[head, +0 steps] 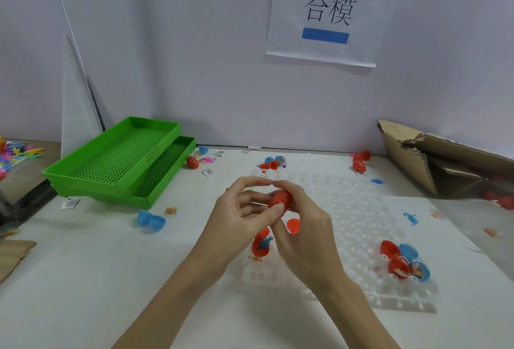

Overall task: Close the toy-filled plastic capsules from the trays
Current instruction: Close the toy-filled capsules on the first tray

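Gripping one glossy red egg-shaped capsule point(281, 200) between my left hand point(244, 212) and right hand point(303, 226), I'm hovering over one dimpled translucent tray point(358, 209); two perforated green trays point(122, 159) are sitting left.

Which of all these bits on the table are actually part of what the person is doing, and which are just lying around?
Part of the job:
- red capsule, held by left hand and right hand
- open red capsule with a blue toy
- white tray
- open capsules at the tray's right corner

Lying about:
- green trays
- cardboard box
- wall sign
- loose blue dinosaur
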